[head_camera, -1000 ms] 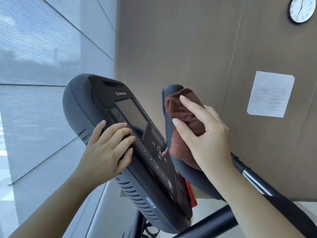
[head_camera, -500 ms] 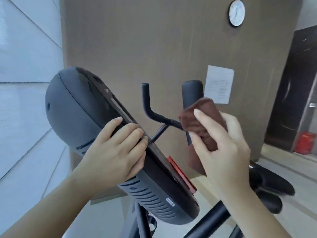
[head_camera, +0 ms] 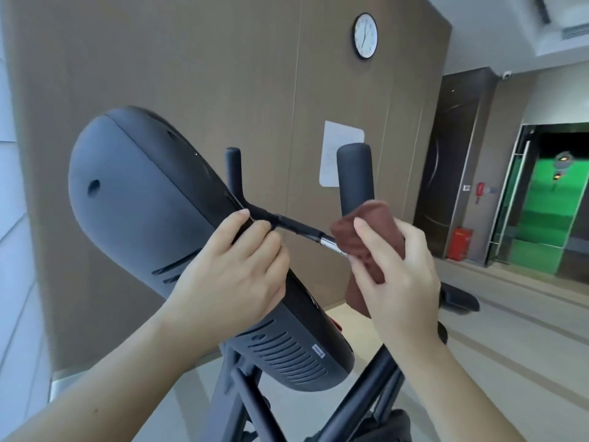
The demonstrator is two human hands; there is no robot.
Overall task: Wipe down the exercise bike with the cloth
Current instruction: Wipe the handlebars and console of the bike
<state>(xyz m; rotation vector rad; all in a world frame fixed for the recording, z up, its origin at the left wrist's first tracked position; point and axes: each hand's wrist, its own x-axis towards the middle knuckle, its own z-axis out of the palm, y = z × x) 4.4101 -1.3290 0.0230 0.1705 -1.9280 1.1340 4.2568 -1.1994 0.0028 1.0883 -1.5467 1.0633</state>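
Observation:
The exercise bike's dark grey console (head_camera: 153,218) fills the left middle, seen from its back and side, screen face turned away. My left hand (head_camera: 232,269) grips the console's right edge with fingers curled over it. My right hand (head_camera: 398,275) holds a folded brown cloth (head_camera: 366,237) wrapped around the near black handlebar (head_camera: 353,177), just below its padded grip. A thinner far handlebar (head_camera: 234,167) and its chrome bar (head_camera: 330,242) run between the console and the cloth.
The bike's black frame tubes (head_camera: 248,406) drop toward the floor below the console. A brown panel wall with a clock (head_camera: 365,35) and a paper notice (head_camera: 331,154) stands behind. A dark door, a red box (head_camera: 459,244) and a glass doorway are on the right.
The view has swung right, so the console's screen is now turned away. My right hand and the cloth slid lower down the handlebar. My left hand stays on the console edge.

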